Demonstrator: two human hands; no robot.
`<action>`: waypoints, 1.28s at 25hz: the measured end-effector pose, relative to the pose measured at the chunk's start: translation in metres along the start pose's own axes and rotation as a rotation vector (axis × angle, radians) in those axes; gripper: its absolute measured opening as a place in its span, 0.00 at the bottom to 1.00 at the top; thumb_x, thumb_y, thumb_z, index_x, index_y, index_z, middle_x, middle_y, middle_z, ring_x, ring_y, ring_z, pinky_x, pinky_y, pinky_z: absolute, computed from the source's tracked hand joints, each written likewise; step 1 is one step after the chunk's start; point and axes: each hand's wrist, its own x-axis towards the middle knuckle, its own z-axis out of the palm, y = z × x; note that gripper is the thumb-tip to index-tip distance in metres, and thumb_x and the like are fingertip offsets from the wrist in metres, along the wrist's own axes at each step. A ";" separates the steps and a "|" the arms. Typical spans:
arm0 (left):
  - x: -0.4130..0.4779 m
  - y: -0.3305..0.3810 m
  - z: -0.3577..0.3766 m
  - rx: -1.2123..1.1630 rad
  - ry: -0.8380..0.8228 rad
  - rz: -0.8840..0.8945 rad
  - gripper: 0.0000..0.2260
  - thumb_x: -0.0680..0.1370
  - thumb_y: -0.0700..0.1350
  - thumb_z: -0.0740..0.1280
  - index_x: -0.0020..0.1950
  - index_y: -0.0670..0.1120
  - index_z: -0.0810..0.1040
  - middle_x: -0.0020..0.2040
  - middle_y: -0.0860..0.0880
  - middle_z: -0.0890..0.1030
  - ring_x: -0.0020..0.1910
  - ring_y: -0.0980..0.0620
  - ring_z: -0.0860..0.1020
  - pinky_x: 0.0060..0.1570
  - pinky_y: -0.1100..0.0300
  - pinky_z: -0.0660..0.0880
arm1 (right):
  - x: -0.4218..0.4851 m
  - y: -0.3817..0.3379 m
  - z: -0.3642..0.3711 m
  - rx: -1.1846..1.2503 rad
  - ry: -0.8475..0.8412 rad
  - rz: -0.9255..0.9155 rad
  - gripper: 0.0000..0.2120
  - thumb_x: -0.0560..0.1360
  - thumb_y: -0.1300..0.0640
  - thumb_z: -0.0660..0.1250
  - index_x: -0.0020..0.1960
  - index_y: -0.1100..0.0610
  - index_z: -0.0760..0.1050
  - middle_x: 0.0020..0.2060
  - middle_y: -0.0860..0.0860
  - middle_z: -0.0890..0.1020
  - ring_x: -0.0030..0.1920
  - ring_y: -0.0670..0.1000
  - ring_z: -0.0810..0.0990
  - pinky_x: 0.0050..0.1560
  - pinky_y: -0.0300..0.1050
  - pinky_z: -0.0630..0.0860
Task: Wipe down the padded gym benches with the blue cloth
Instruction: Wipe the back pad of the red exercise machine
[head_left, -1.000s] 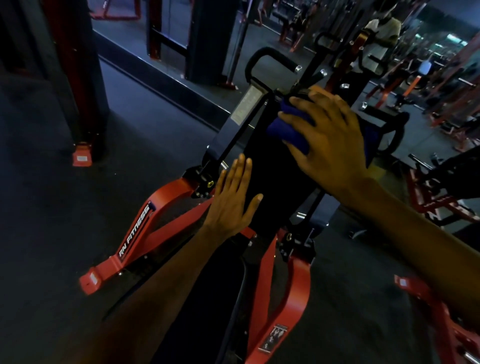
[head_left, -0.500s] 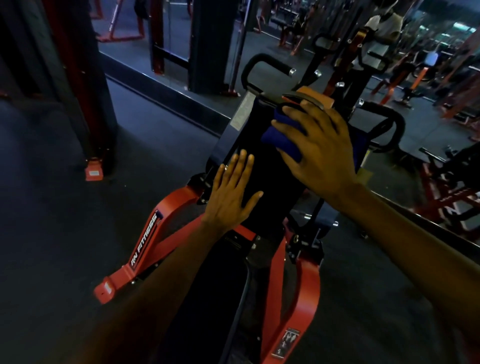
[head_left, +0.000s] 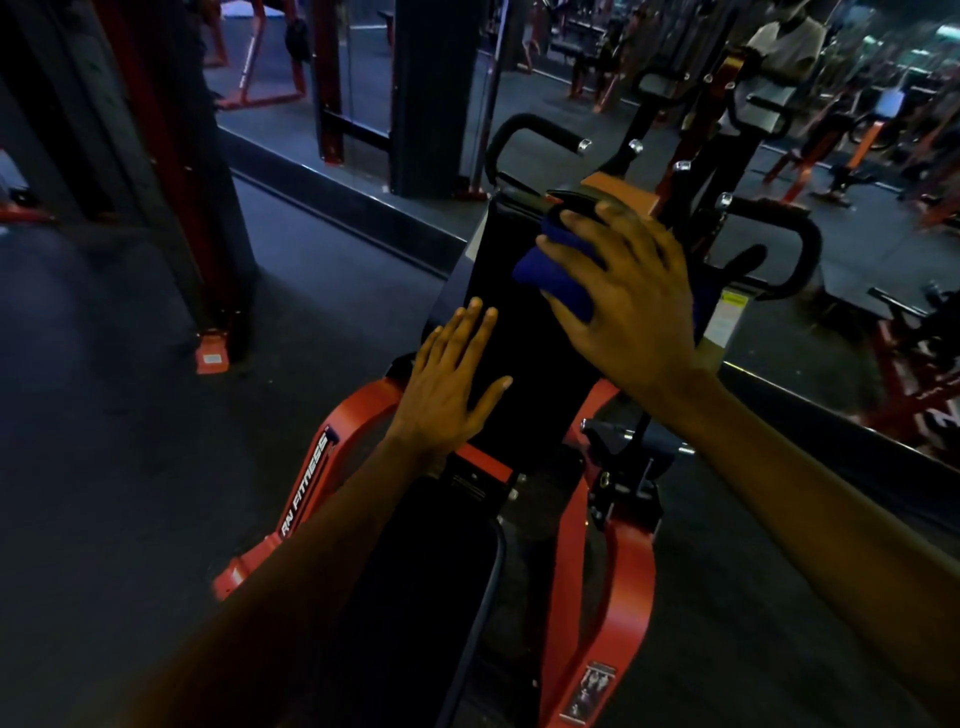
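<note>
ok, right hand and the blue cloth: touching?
Touching. The head view shows the right hand spread over the blue cloth, with its fingers lying directly on the cloth and pressing it against the bench back pad.

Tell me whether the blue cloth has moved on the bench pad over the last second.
No. The blue cloth stays under the right hand, just below the top edge of the back pad, as before; only the camera shifted.
</note>
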 end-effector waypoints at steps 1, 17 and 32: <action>0.001 0.000 -0.001 0.007 0.010 -0.005 0.33 0.82 0.55 0.64 0.82 0.46 0.55 0.82 0.46 0.55 0.81 0.49 0.53 0.78 0.48 0.53 | 0.005 -0.006 0.003 -0.010 0.008 0.022 0.21 0.79 0.44 0.64 0.70 0.49 0.76 0.72 0.51 0.74 0.74 0.56 0.68 0.73 0.57 0.62; 0.015 -0.005 -0.034 0.153 -0.124 0.164 0.31 0.77 0.42 0.59 0.80 0.39 0.58 0.81 0.42 0.56 0.80 0.46 0.58 0.78 0.53 0.53 | -0.080 -0.017 0.030 0.114 0.098 -0.034 0.23 0.78 0.51 0.68 0.72 0.53 0.74 0.73 0.51 0.73 0.76 0.57 0.65 0.76 0.61 0.57; 0.054 0.023 -0.034 0.270 -0.035 0.262 0.25 0.85 0.48 0.57 0.81 0.45 0.56 0.82 0.44 0.56 0.81 0.48 0.52 0.78 0.53 0.49 | -0.052 -0.011 0.022 0.358 0.313 0.324 0.22 0.81 0.49 0.68 0.73 0.55 0.73 0.73 0.54 0.72 0.76 0.59 0.65 0.76 0.59 0.60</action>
